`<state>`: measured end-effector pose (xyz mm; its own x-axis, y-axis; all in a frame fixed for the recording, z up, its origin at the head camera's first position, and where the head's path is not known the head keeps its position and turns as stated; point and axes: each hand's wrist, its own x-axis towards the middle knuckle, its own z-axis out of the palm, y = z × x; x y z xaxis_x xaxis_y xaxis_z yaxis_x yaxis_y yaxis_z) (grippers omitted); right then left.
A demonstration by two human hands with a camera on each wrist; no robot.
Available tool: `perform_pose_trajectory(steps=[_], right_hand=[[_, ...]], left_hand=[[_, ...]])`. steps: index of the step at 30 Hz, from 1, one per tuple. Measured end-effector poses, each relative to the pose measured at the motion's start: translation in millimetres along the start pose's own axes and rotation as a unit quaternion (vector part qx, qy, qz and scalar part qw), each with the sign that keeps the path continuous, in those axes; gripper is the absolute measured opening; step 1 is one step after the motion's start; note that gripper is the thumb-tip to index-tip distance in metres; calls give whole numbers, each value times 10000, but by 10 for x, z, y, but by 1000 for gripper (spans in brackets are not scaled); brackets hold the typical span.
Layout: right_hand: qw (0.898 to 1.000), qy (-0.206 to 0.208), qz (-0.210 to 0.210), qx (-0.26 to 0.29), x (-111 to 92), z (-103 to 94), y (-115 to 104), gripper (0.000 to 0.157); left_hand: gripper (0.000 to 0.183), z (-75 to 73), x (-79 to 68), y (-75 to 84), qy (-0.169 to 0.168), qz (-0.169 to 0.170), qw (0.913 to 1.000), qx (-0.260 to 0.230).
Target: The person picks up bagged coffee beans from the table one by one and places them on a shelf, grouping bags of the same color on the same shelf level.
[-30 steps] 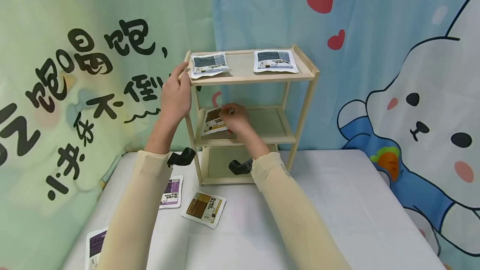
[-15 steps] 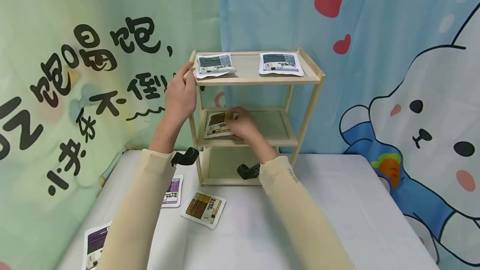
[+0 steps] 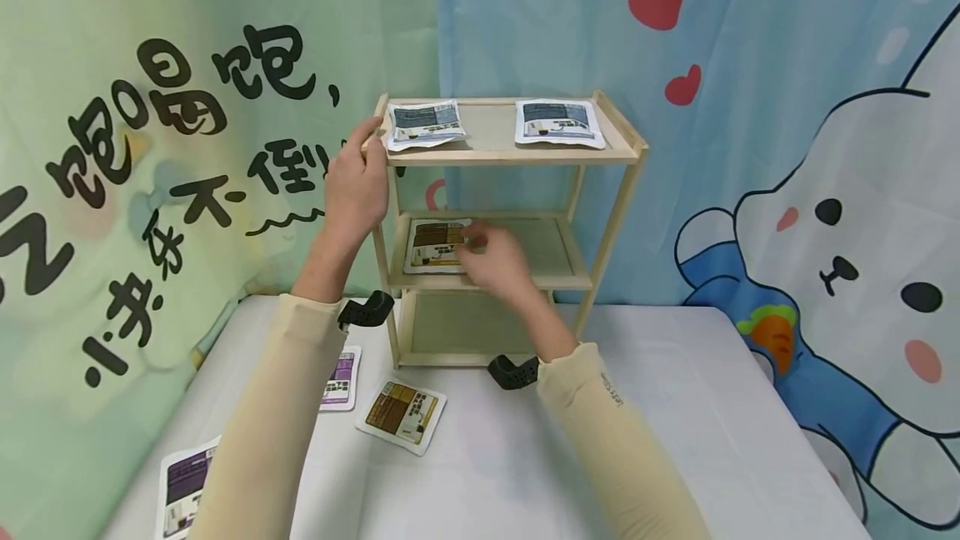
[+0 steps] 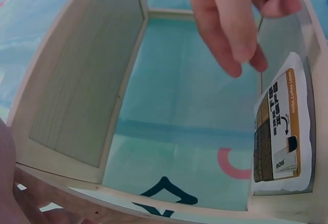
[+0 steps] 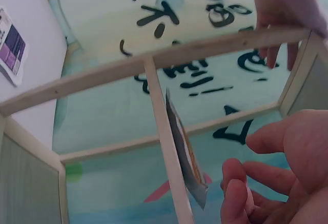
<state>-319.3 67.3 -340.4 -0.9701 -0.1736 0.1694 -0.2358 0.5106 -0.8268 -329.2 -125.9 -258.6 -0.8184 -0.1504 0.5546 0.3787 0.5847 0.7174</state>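
My left hand (image 3: 358,190) grips the top left edge of a three-tier wooden shelf rack (image 3: 517,159), its fingers around the side rail in the right wrist view. On the left part of the middle tier lies a brown-and-white coffee sachet (image 3: 433,245), face up. "Hello, Coffee Lover" shows on the sachet (image 4: 279,131) in the left wrist view. Just right of it is my right hand (image 3: 498,261), fingers loosely bent. In the right wrist view, a gap parts that hand (image 5: 287,178) from the sachet (image 5: 187,155), and nothing is between thumb and fingers.
Two blue-and-white sachets, one left (image 3: 425,125) and one right (image 3: 560,123), lie on the top tier. Before the rack, the white table (image 3: 615,457) bears another brown sachet (image 3: 402,415), a purple one (image 3: 341,380) and a dark purple one (image 3: 183,490). Printed curtains (image 3: 540,15) hang behind.
My right hand has let go of the brown sachet and drawn back to the right. The sachet has straightened and more of it shows. My left hand keeps its grip on the rack.
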Motion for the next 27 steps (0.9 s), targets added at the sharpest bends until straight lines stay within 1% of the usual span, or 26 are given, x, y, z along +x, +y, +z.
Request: perform_pose_trajectory(steps=[1,3,5,9,13,15,19,22,27], right_hand=[[9999,27,-101,-25,-38,10,10,37],[9997,23,-205,138,-132,37,35,34],[9993,-21,-97,367,-236,91,85,29],[9977,-108,178,645,-462,248,226,23],[9972,-287,141,681,-637,439,433,21],[9967,-472,92,650,-705,531,535,21],[9942,-914,-33,571,-794,710,723,23],[9911,-1228,-103,499,-835,836,833,28],[9876,-1523,-296,256,-873,1048,988,31]], left_hand=[[49,-4,8,5,19,2,10000,0],[49,-9,20,12,48,-7,10000,-11],[49,-9,21,18,43,-16,10000,-4],[49,11,8,16,26,-74,10000,55],[49,22,-2,12,50,-53,10000,49],[49,26,-1,6,54,-13,10000,24],[48,35,-5,4,62,58,10000,-30],[48,35,-16,1,77,56,10000,-15],[48,23,-17,-14,143,53,9999,1]])
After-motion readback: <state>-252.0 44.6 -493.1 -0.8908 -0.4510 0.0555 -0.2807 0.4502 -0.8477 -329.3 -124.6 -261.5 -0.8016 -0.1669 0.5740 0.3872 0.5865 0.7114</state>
